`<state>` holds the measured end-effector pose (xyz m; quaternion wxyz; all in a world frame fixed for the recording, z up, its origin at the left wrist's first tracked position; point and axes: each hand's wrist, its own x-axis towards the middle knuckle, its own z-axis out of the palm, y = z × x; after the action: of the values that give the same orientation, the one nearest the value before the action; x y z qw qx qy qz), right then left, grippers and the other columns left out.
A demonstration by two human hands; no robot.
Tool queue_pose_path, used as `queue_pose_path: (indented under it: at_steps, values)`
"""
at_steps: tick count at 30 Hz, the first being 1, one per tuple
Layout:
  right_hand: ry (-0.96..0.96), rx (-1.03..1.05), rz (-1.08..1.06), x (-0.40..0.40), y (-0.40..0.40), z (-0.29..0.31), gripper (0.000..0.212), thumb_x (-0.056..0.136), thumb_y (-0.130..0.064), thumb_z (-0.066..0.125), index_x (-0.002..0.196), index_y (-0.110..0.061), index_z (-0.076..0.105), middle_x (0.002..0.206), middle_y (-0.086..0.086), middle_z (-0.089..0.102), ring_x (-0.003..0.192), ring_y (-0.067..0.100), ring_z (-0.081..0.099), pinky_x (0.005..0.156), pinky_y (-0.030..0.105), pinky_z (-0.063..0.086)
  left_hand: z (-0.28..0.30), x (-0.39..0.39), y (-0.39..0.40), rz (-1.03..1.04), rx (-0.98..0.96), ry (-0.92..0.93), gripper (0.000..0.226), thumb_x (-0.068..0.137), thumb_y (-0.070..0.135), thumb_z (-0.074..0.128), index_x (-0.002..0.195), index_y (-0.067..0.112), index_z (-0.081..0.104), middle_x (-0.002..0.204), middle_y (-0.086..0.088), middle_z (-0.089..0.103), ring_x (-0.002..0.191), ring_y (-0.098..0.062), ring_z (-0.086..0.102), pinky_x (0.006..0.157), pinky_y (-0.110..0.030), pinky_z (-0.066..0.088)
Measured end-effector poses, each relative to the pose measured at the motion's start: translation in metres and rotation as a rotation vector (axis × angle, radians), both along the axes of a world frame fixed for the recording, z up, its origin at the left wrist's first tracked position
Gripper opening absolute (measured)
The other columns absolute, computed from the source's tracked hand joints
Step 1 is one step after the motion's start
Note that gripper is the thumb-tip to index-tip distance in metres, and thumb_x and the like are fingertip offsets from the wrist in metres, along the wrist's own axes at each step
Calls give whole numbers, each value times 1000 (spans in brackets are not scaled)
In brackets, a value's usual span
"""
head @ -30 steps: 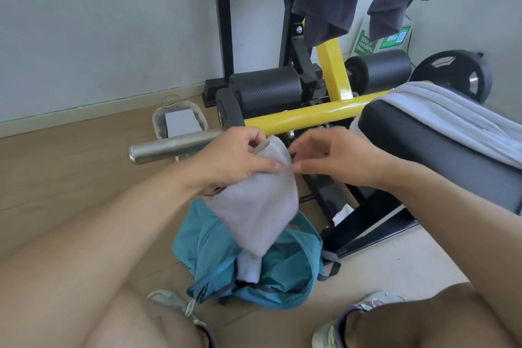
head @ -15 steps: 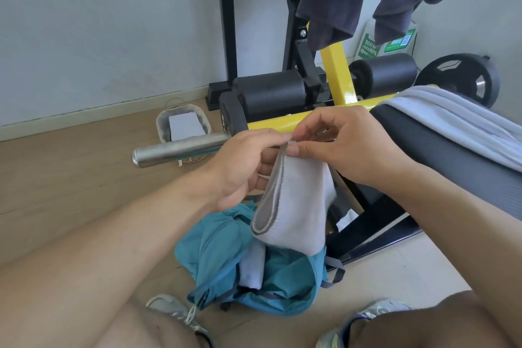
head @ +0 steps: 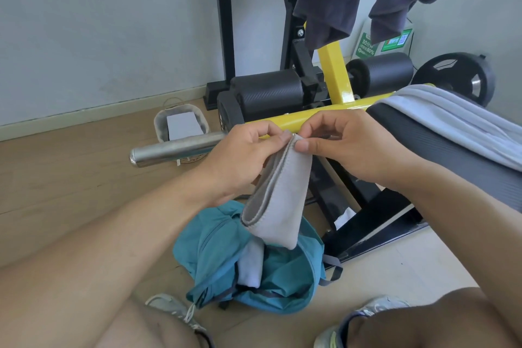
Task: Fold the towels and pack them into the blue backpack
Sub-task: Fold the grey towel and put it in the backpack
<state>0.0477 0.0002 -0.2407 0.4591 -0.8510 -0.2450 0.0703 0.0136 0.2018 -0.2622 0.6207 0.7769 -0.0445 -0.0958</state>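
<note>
Head view, looking down past both forearms. Hidden: most of the white towel (head: 250, 264), only one folded end showing in the mouth of the blue backpack (head: 285, 277); backpack's far edge behind the grey towel (head: 278, 200). Cut off: dark clothes (head: 333, 0) at the top edge, light grey cloth (head: 457, 118) over the black bench pad (head: 440, 155) at the right edge, shoes at the bottom edge. Hard to make out: contents of the small basket (head: 180, 124) beyond the steel bar (head: 175, 150). Left hand (head: 240, 161) and right hand (head: 347, 147) close together, both pinching the grey towel's top corner between thumb and fingers. Towel doubled over, hanging straight down from the pinch, lower end just above the open backpack on the floor.
</note>
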Motion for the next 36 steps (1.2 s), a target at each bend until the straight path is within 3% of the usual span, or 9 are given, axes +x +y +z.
queue_pose_path:
  at_steps: [2,5,13,16,20,24,26,30,36]
  values:
    - [11,25,2,0,0,-3,7,87,-28,76,87,-22,73,91,-7,76,88,5,70,82,14,53,0,-1,2,-22,53,-64,30,96,47,58,89,20,69,81,-10,71,72,-24,59,68,-41,44]
    - [15,49,-4,0,2,-4,8,87,-28,76,87,-21,72,91,-5,76,87,7,70,81,17,54,3,-1,2,-32,70,-107,32,90,51,55,86,22,67,76,-7,67,69,-25,57,68,-43,43]
    - [36,58,6,-2,9,-5,28,81,-43,72,93,-18,71,96,7,75,95,30,71,91,47,57,3,2,11,-99,129,-133,33,91,50,52,83,20,61,69,2,56,63,-16,48,66,-39,38]
    - [60,93,15,-2,12,-8,28,84,-37,72,98,-13,68,97,9,75,95,31,70,91,48,57,2,1,14,-132,94,-135,44,85,55,69,88,11,60,68,8,61,60,-8,50,64,-29,39]
    - [149,59,38,0,16,-14,32,87,-39,70,110,-16,67,102,6,77,101,27,72,98,54,54,1,2,17,-148,242,-227,30,81,32,84,84,20,57,61,12,69,54,0,53,61,-19,41]
    - [168,-3,67,-1,19,-17,36,90,-46,64,109,-16,73,107,0,77,105,17,72,101,46,54,-1,6,21,-93,365,-331,23,86,41,77,85,25,61,60,-1,66,52,-11,46,59,-32,38]
    - [154,-45,67,-1,22,-18,44,81,-52,71,104,-15,74,104,2,77,102,20,72,98,47,54,-1,8,23,-67,466,-384,18,85,47,69,86,30,64,57,3,64,51,-12,48,58,-37,44]
    - [91,-163,63,3,24,-31,40,73,-47,85,99,-21,72,98,-4,77,94,14,73,91,47,58,3,7,24,-17,599,-427,12,86,52,58,89,42,63,68,9,69,69,-15,64,70,-49,54]
    - [79,-341,109,5,29,-37,43,93,-52,63,109,-12,72,102,6,76,94,25,71,91,51,56,8,6,26,110,662,-510,10,91,50,56,92,42,61,83,21,71,87,-14,64,79,-47,53]
